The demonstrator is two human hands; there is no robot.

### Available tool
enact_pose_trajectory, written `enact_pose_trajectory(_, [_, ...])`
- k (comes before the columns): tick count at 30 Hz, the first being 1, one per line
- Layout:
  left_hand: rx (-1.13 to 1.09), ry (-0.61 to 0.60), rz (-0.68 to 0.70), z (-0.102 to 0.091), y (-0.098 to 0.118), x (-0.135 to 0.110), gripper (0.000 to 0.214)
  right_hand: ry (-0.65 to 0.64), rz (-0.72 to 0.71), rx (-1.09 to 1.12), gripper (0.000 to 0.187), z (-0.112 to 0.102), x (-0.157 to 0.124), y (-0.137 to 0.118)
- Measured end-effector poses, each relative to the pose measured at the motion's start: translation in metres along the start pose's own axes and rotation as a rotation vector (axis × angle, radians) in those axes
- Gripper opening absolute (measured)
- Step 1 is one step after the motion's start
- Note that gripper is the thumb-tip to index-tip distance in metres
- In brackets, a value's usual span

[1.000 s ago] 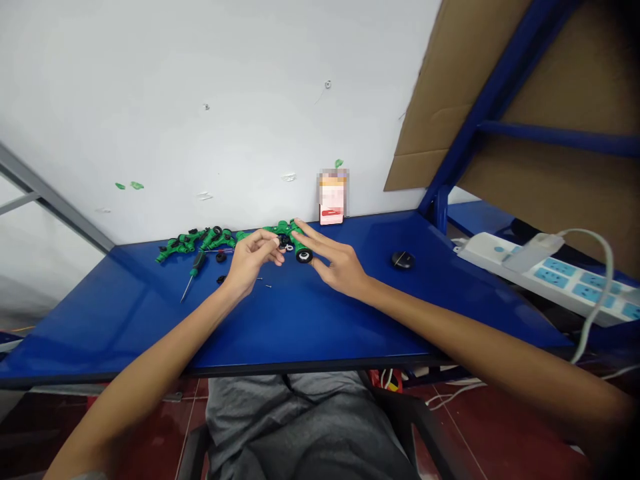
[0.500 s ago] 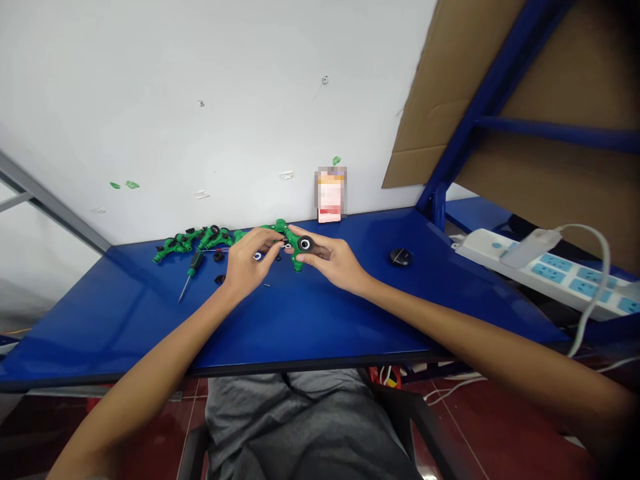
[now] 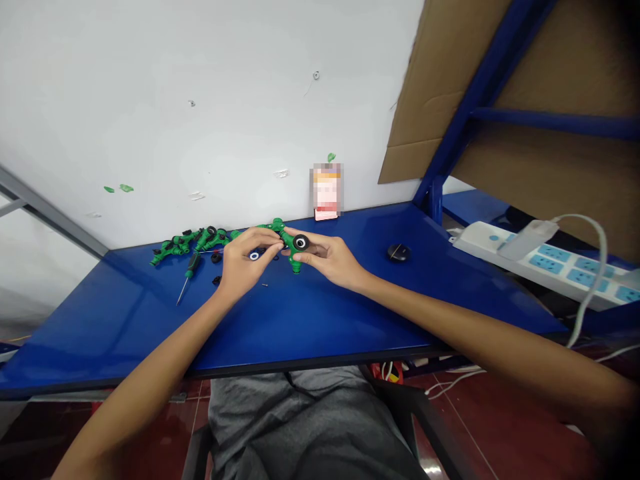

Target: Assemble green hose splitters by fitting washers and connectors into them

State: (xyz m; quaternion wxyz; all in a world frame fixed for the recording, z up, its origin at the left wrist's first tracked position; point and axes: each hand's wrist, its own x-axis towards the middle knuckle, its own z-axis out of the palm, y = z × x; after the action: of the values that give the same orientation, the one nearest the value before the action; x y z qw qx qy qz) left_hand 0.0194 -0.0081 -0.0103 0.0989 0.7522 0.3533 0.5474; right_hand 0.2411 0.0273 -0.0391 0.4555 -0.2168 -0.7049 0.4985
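Note:
Both of my hands meet over the far middle of the blue table (image 3: 310,320). My right hand (image 3: 333,261) pinches a green plastic fitting (image 3: 295,248) with a black ring at its end, lifted a little off the table. My left hand (image 3: 243,263) is closed, its fingertips touching the fitting's left end and holding a small black ring with a white centre (image 3: 255,255). A row of more green fittings (image 3: 193,241) lies along the wall to the left of my hands.
A green-handled screwdriver (image 3: 188,271) lies left of my left hand, with small black rings and screws near it. A black round cap (image 3: 399,252) sits to the right. A white power strip (image 3: 545,261) lies at the far right under a cardboard-backed shelf frame (image 3: 480,87).
My right hand went from open beside the fitting to gripping it and lifting it. My left hand closed in on its left end with a small ring.

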Motion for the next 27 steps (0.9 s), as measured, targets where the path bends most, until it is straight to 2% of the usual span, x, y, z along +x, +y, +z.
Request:
enact_pose_trajectory(2, [-0.166, 0.048, -0.184, 0.004, -0.003, -0.001, 0.018, 0.020, -0.087, -0.124, 0.060, 0.000, -0.002, -0.001])
enact_pose_trajectory(4, [-0.331, 0.081, -0.361, 0.007, -0.006, -0.001, 0.035, 0.039, -0.212, -0.295, 0.058, -0.001, -0.005, -0.003])
enact_pose_trajectory(6, [-0.448, 0.042, -0.498, 0.008, -0.009, -0.001, 0.043, 0.038, -0.322, -0.432, 0.057, -0.002, -0.007, -0.005])
enact_pose_trajectory(8, [-0.515, -0.039, -0.574, 0.009, -0.009, -0.002, 0.043, 0.026, -0.388, -0.510, 0.059, -0.003, -0.008, -0.004])
enact_pose_trajectory(10, [-0.524, -0.090, -0.570, 0.008, -0.006, -0.002, 0.044, 0.010, -0.420, -0.562, 0.062, -0.004, -0.009, -0.002])
enact_pose_trajectory(15, [-0.396, -0.089, -0.414, 0.005, 0.001, -0.001, 0.043, -0.016, -0.509, -0.636, 0.070, -0.004, -0.011, 0.001])
enact_pose_trajectory(19, [-0.428, -0.156, -0.434, 0.005, 0.000, 0.000, 0.049, -0.104, -0.578, -0.688, 0.075, 0.000, -0.017, -0.004])
enact_pose_trajectory(21, [-0.459, -0.167, -0.467, 0.007, -0.001, -0.001, 0.053, -0.123, -0.554, -0.704, 0.075, 0.004, -0.019, -0.007])
enact_pose_trajectory(27, [-0.459, -0.038, -0.524, 0.016, 0.001, -0.006, 0.050, -0.049, -0.326, -0.654, 0.063, 0.006, -0.016, -0.007])
